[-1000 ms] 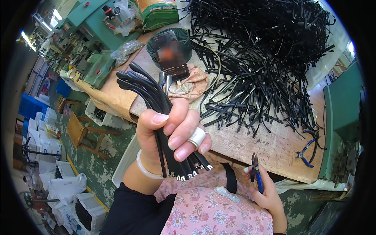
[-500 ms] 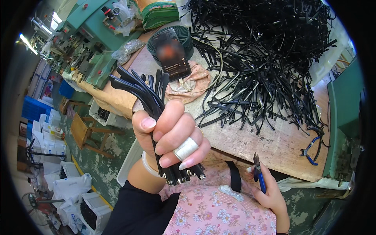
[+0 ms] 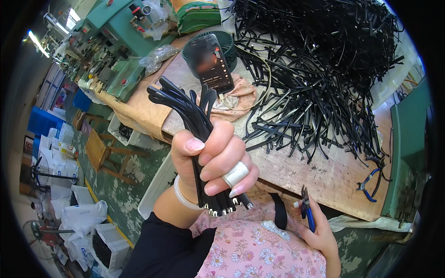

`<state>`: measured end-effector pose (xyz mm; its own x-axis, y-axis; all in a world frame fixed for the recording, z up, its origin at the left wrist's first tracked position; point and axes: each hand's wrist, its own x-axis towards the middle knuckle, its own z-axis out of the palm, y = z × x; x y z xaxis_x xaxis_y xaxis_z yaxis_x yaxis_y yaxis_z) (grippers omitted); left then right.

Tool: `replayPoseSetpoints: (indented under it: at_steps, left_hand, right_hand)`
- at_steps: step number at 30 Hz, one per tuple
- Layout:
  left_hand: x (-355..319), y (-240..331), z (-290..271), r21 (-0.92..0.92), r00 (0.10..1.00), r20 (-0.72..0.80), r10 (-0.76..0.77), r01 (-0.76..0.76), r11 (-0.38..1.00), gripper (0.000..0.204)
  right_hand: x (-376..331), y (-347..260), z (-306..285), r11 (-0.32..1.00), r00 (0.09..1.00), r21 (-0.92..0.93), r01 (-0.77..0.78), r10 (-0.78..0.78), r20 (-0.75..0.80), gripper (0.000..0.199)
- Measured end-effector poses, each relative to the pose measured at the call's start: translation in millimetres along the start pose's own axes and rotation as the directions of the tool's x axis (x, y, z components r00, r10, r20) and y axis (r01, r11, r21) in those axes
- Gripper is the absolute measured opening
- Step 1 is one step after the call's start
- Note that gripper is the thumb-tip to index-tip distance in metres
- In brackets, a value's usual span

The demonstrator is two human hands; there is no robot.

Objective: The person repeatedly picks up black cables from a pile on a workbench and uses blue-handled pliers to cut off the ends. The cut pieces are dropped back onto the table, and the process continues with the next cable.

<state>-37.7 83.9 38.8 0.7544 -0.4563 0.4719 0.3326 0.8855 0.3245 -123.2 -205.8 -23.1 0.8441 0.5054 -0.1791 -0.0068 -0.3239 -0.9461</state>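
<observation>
My left hand (image 3: 215,162) is closed round a bundle of black eyeglass temples (image 3: 197,118), raised in front of me. Their curved tips fan out above the fist, and short metal ends stick out below it. White tape wraps one finger. Lower and to the right, my right hand (image 3: 320,231) grips blue-handled cutting pliers (image 3: 307,211), jaws pointing up. A large heap of similar black temples (image 3: 315,97) spreads over the wooden table (image 3: 320,180) beyond both hands.
A phone (image 3: 211,62) leans on a green basket (image 3: 228,44) beside a pink cloth (image 3: 243,95). Another pair of blue-handled pliers (image 3: 368,185) lies near the table's right edge, by a green machine (image 3: 408,153). A wooden stool (image 3: 97,150) and white crates (image 3: 111,245) stand on the floor at left.
My left hand with the temples appears slightly farther right, and the table and background have shifted a little right too. The right hand still holds the pliers in nearly the same place.
</observation>
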Motion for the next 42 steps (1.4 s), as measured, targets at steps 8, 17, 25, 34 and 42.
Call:
replayPoseSetpoints:
  at_steps: [8, 17, 25, 34, 42]
  left_hand:
    - [-1, -12, 18, 0.395, 0.732, -0.661, 0.166, 0.151, 0.906, 0.029]
    - [6, -18, 35, 0.488, 0.675, -0.718, 0.168, 0.317, 0.813, 0.033]
    - [-10, -18, 18, 0.488, 0.703, -0.708, 0.072, 0.412, 0.770, 0.029]
    - [-168, 59, -32, 0.111, 0.442, -0.892, 0.096, 0.420, -0.901, 0.055]
    - [-21, -28, -45, 0.581, 0.941, -0.338, -0.016, 0.196, -0.790, 0.020]
  right_hand:
    - [-3, 4, -3, 1.000, 0.999, -0.002, -0.031, 0.031, 0.024, 0.073]
    - [-4, 9, -2, 1.000, 0.999, 0.000, -0.022, 0.022, 0.035, 0.074]
    - [-5, 7, -5, 0.998, 0.998, 0.034, -0.054, 0.053, 0.023, 0.071]
    - [4, 15, -12, 0.998, 0.997, 0.001, 0.066, -0.066, 0.040, 0.071]
    - [15, 7, -9, 0.997, 0.997, 0.048, 0.062, -0.065, 0.045, 0.071]
